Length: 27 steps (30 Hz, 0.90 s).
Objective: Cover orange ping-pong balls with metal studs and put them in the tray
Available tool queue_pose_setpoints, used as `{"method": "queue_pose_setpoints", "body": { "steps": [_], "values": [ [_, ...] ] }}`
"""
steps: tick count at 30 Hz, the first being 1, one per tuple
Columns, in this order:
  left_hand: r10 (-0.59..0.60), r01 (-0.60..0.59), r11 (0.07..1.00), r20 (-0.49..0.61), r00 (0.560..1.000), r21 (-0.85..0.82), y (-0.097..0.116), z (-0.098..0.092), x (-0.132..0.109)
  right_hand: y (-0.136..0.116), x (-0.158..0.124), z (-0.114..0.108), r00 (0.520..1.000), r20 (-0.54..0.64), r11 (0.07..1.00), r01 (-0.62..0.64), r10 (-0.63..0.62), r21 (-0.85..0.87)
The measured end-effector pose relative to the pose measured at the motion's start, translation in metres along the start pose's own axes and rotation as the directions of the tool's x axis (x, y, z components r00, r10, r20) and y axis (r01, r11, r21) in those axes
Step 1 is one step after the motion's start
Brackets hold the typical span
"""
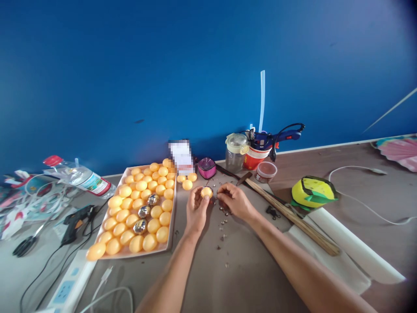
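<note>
My left hand (197, 209) grips an orange ping-pong ball (206, 192) between thumb and fingers; a dark, shiny band shows along the ball's upper edge. Just to its right, my right hand (235, 201) has its thumb and fingertips pinched together, apart from the ball, and anything between them is too small to make out. Small shiny pieces (223, 223) lie scattered on the table below the hands. On the left, a shallow box (172, 217) holds many orange balls (127, 238) and 3 silver, mirror-like balls (140, 226). More loose orange balls (187, 184) rest beside the box.
A hammer (286, 211) lies to the right, near white paper (352, 248) and a yellow-green pouch (312, 191). Behind stand a pink container (206, 168), a lidded jar (235, 152) and a red cup (256, 157) with tools. Left are a bottle (87, 179), glue gun (74, 224) and power strip (70, 282).
</note>
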<state>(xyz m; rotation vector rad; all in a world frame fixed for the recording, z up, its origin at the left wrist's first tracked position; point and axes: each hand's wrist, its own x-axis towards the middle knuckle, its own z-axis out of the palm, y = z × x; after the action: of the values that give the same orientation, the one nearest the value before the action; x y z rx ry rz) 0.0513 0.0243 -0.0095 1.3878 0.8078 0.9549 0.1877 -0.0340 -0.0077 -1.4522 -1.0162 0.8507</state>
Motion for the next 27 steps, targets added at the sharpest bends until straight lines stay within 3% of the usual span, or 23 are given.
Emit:
{"method": "queue_pose_setpoints", "body": {
  "steps": [3,8,11,15,21,27],
  "values": [
    [0.000,0.000,1.000,-0.001,1.000,-0.004,-0.0004,-0.0001,0.0002,0.0013,0.0022,-0.0009,0.999,0.030,0.995,-0.016,0.013,0.101],
    [0.002,-0.002,1.000,-0.007,1.000,0.007,-0.0020,-0.0007,0.0011,0.0000,0.0025,0.0016,0.978,0.179,0.928,-0.166,0.110,0.335],
    [-0.003,0.003,1.000,0.002,1.000,-0.010,-0.0031,-0.0010,0.0014,-0.0013,0.0016,0.0045,0.973,0.192,0.898,-0.197,0.129,0.394],
    [0.001,0.000,1.000,0.032,1.000,-0.009,-0.0019,-0.0014,0.0005,-0.0003,0.0016,0.0058,0.978,0.173,0.894,-0.176,0.112,0.413],
    [0.021,-0.031,0.991,0.075,0.997,0.134,0.0046,-0.0033,-0.0012,0.0018,0.0020,0.0032,0.985,0.146,0.933,-0.134,0.089,0.333],
    [0.014,-0.024,0.993,0.080,0.997,0.119,0.0063,-0.0034,-0.0007,0.0013,0.0010,0.0035,0.982,0.145,0.927,-0.160,0.117,0.338]
  ]
}}
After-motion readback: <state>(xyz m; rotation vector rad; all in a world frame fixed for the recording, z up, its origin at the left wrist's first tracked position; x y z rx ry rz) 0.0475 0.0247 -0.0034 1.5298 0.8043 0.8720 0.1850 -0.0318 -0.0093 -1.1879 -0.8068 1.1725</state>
